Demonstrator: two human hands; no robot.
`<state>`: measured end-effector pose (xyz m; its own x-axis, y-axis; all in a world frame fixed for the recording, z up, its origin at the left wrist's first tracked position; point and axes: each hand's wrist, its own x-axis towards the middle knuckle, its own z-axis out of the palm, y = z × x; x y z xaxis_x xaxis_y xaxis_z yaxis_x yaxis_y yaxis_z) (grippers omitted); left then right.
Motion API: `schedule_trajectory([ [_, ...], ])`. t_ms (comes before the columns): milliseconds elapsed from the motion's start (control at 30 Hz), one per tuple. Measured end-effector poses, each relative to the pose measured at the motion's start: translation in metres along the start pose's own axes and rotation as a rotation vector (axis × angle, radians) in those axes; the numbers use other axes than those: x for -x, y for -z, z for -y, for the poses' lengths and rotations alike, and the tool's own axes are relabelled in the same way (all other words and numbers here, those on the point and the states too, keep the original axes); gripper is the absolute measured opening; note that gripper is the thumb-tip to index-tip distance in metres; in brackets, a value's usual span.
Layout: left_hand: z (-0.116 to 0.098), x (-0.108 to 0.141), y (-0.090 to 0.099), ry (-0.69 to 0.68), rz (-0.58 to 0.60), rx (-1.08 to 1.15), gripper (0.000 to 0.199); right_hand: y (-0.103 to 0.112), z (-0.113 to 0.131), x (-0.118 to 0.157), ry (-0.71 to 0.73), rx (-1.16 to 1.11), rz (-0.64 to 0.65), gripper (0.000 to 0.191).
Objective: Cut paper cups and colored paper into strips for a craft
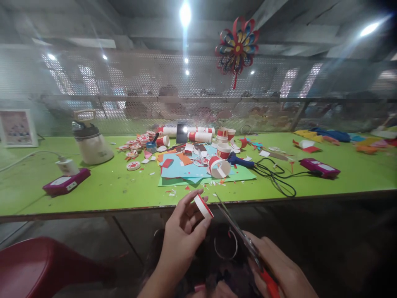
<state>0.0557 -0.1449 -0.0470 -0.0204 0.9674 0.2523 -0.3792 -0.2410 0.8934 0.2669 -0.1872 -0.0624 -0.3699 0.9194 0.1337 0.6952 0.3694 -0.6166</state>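
Left hand (181,236): pinching paper strip (203,206) before table (118,186), edge exposed, probably for blade access | Right hand (279,263): gripping scissors (254,252), tips angled tableward near strip | On table: paper sheets (172,170) under tipped cup (214,166), perhaps protecting the surface

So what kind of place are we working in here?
Probably a craft workshop or craft classroom: the green table holds stacked paper cups and coloured paper sheets among cut scraps, and a looped paper flower ornament hangs above.
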Motion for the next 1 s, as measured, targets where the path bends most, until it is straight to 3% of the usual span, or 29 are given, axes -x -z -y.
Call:
schedule_trajectory([
  [233, 0.003, 0.002, 0.002, -0.112, 0.012, -0.092, 0.051, 0.001, 0.009, -0.007, 0.005, -0.236, -0.01, 0.036],
  [300, 0.002, 0.001, 0.004, -0.061, 0.028, -0.057, 0.046, 0.002, 0.014, -0.009, 0.02, -0.335, 0.02, 0.035],
  [433, 0.0, -0.001, 0.014, 0.173, 0.124, 0.202, 0.036, 0.007, 0.021, -0.012, -0.041, -0.549, 0.065, 0.041],
  [600, -0.001, 0.0, 0.018, 0.343, 0.208, 0.343, 0.041, 0.014, 0.039, -0.014, -0.105, -0.738, 0.023, 0.052],
  [867, 0.004, 0.005, 0.005, 0.379, 0.318, 0.397, 0.051, 0.015, 0.045, -0.009, -0.177, -0.724, 0.009, 0.054],
  [1000, 0.007, 0.003, 0.005, 0.392, 0.191, 0.433, 0.043, 0.015, 0.041, -0.001, -0.193, -0.727, 0.001, 0.054],
])
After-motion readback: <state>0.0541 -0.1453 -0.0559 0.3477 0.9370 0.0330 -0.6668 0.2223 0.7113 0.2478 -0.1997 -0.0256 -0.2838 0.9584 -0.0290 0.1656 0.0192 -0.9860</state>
